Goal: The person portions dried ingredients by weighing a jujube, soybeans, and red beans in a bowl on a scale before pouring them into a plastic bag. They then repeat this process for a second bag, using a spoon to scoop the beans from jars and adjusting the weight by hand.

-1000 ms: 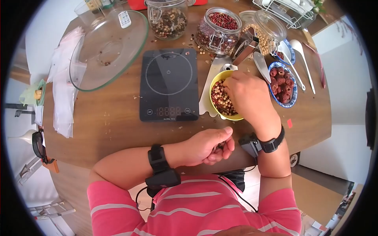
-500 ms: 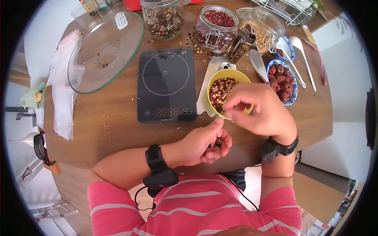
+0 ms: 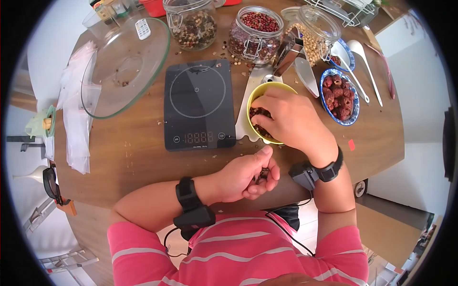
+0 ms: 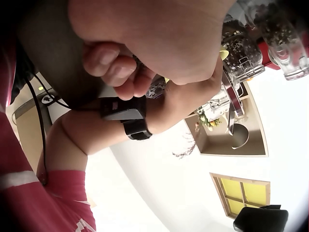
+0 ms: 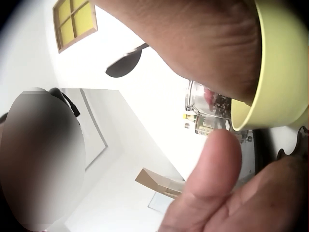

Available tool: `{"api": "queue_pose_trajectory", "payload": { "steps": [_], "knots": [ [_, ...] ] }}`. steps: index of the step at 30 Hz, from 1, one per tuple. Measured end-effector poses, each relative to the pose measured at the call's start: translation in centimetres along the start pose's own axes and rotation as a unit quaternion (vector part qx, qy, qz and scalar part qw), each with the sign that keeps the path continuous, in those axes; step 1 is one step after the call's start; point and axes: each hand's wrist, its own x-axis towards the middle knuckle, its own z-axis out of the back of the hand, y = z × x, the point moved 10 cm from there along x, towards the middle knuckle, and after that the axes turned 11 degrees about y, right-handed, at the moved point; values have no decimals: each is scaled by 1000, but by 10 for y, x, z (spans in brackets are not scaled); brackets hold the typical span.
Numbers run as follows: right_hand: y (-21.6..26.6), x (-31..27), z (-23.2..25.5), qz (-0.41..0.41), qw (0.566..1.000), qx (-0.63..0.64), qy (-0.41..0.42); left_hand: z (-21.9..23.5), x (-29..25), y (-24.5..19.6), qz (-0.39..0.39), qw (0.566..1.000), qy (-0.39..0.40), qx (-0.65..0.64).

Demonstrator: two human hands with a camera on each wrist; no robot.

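My right hand (image 3: 296,117) reaches over the yellow bowl (image 3: 282,86) in the head view. Its bent fingers dip into the mixed peppercorns (image 3: 261,131), with a gap between thumb and forefinger; some fingertips are hidden. Below the bowl, near the table's front edge, my left hand (image 3: 243,175) is curled around a small heap of dark peppercorns (image 3: 260,175), thumb on top. In the left wrist view the fingers of the left hand (image 4: 120,72) are curled inward. The bowl's wall (image 5: 285,67) stands beside the wrist in the right wrist view.
A black digital scale (image 3: 198,102) lies left of the bowl, with a glass lid (image 3: 126,90) beyond. Jars of spices (image 3: 255,45) line the back. A metal grater (image 3: 288,56), a dish of dried red fruit (image 3: 339,97) and white spoons (image 3: 365,64) are on the right.
My right hand first left the bowl and came over toward the left hand, thumb and fingers close together; now it is back in the bowl. The left hand has hardly moved.
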Motion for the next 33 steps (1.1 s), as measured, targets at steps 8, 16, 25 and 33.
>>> {"api": "queue_pose_trajectory", "payload": {
  "steps": [8,16,25,33],
  "knots": [
    [-7,8,-16,-59,996,18,56,0,0,2,3,999,6,40],
    [-15,-5,11,-64,997,40,13,-1,-2,0,7,999,-3,48],
    [-6,-13,15,-2,999,42,-19,-3,-1,0,4,999,1,43],
    [-8,-12,11,-10,996,84,14,-1,-1,1,11,997,7,72]
  ]
}}
